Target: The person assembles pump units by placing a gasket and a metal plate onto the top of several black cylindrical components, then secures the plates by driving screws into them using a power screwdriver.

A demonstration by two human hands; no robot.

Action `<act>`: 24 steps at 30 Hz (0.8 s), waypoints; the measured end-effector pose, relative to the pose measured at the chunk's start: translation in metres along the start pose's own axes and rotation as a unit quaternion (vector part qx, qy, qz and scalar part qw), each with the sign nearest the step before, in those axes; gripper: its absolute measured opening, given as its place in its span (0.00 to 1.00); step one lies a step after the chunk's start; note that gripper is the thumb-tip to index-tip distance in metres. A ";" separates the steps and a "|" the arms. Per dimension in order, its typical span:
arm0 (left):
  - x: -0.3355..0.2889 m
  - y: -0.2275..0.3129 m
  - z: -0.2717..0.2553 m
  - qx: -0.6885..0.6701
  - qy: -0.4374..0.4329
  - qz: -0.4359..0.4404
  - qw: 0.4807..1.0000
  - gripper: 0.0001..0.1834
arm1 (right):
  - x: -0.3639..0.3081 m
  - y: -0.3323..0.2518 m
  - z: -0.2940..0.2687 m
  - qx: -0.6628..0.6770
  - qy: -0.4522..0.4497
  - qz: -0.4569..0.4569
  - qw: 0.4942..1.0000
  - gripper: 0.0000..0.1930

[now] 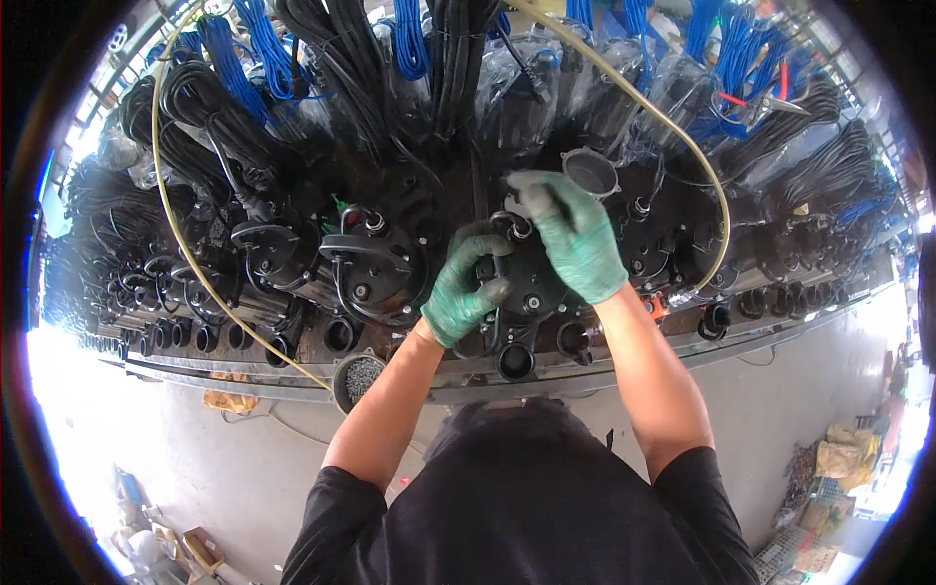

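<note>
Both my hands wear green gloves over a black pump (531,278) in the middle of the bench. My left hand (466,288) is closed around a black curved part (501,265) on the pump's top; whether it is a handle or a cable I cannot tell. Just right of it, a cable fitting (520,227) with a shiny ring stands on the pump. My right hand (575,234) hovers above and beside this fitting, its fingers bent. Motion blurs those fingertips, and I cannot make out whether they hold anything. Behind that hand lies a round dark cup (590,173).
Similar pumps (366,263) line both sides, with black cable coils (341,68) and blue cord bundles (409,39) behind. A yellowish hose (171,185) loops across the bench. A bowl of small metal parts (361,378) sits at the front edge. An orange-ended tool (656,307) lies right.
</note>
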State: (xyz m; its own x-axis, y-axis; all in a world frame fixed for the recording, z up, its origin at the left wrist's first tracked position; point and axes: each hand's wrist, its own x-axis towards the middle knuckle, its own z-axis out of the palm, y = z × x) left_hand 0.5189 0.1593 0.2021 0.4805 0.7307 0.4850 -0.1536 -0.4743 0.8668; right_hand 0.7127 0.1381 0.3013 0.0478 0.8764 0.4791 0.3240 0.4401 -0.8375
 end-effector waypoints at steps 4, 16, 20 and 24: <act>-0.004 -0.003 0.004 -0.013 0.032 0.012 0.999 0.33 | -0.010 -0.019 -0.021 0.143 0.010 0.163 0.976 0.25; -0.011 0.008 0.010 -0.150 0.039 -0.113 0.981 0.41 | -0.019 -0.008 -0.030 0.162 -0.185 0.174 0.953 0.21; -0.010 0.007 0.010 -0.182 0.031 -0.124 0.975 0.40 | -0.015 -0.007 -0.033 0.135 -0.211 0.161 0.955 0.18; -0.011 0.005 0.007 -0.180 0.029 -0.115 0.976 0.38 | -0.013 -0.007 -0.032 0.116 -0.218 0.146 0.958 0.17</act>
State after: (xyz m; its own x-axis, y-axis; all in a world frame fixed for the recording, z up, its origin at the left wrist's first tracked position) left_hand 0.5191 0.1449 0.2004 0.4897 0.8295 0.2686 -0.3461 -0.0979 0.9331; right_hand 0.7400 0.1177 0.3094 -0.3107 0.9450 0.1021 0.1351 0.1503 -0.9794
